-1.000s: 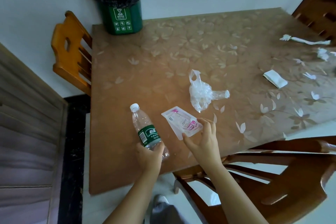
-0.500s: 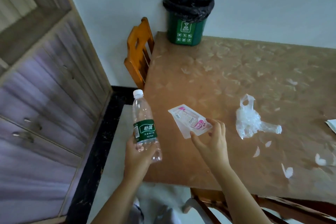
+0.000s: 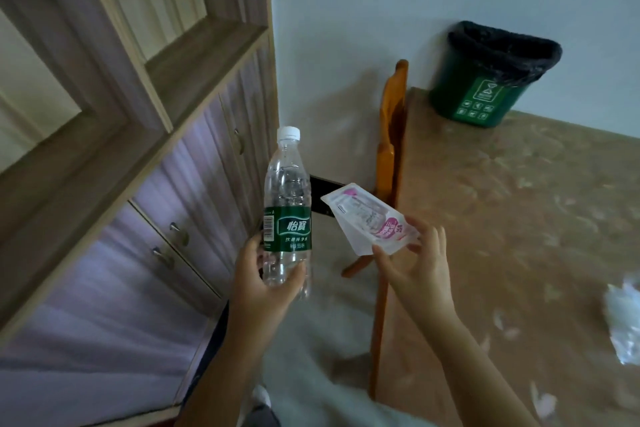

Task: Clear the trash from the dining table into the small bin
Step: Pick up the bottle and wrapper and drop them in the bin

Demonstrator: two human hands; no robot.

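I see the left hand (image 3: 263, 284) gripping a water bottle (image 3: 287, 204) upright by its lower part, over the floor left of the table (image 3: 519, 218) | right hand (image 3: 415, 267) pinches a pink-white packet (image 3: 370, 218) at one end, beside the table edge | green bin (image 3: 485, 94) stands on the far table corner, well apart | crumpled plastic bag (image 3: 627, 319) lies on the table at right.

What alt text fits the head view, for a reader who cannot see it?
The left hand grips a clear water bottle upright and the right hand pinches a pink-and-white wrapper, near a table with a green bin on its far corner.
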